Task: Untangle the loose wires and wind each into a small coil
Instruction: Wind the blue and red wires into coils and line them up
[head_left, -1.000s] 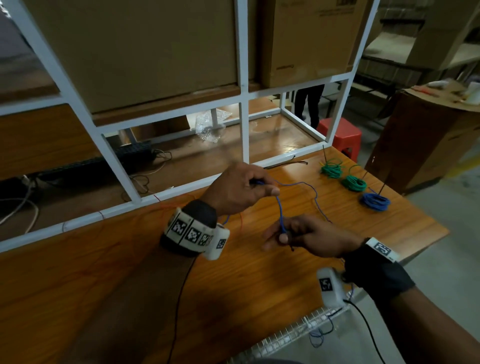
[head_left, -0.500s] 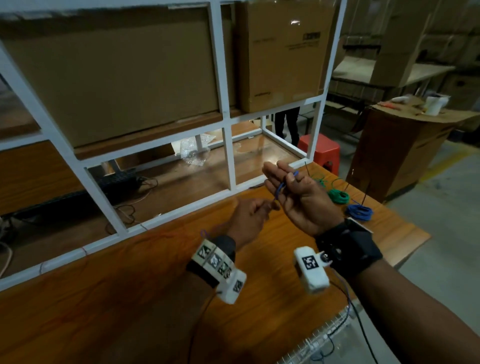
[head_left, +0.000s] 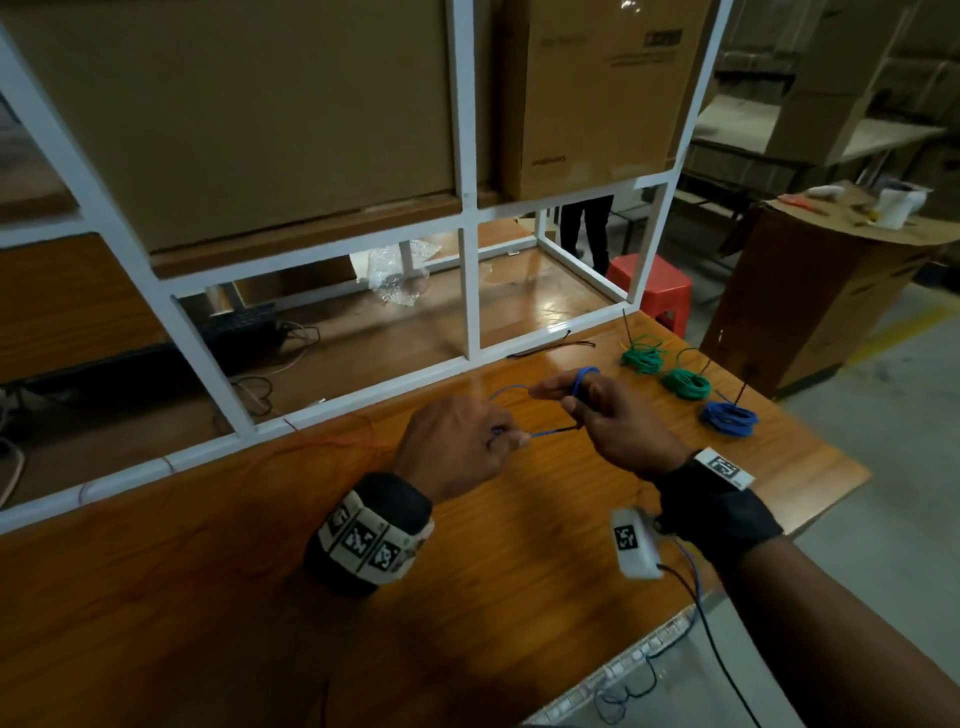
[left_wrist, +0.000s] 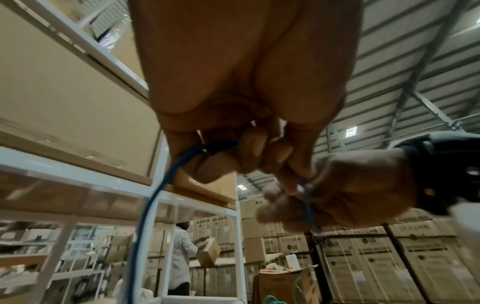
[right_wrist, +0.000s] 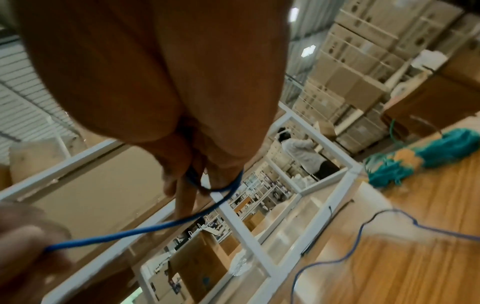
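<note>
Winding is in hand: thin blue wire loops round right hand fingers above the worktop, left hand pinching its feed. Next turn likely needs steady tension.

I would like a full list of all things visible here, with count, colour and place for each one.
blue wire: 1, blue, held between both hands above the table
green coils: 2, green, far right of the table
blue coil: 1, blue, right of the green coils
table: 1, orange-brown wood, in front
shelf frame: 1, white, behind the table
cardboard boxes: 2, brown, on the shelf
stool: 1, red, on the floor behind
left hand: 1, pinches the wire
right hand: 1, wire looped round its fingers
</note>
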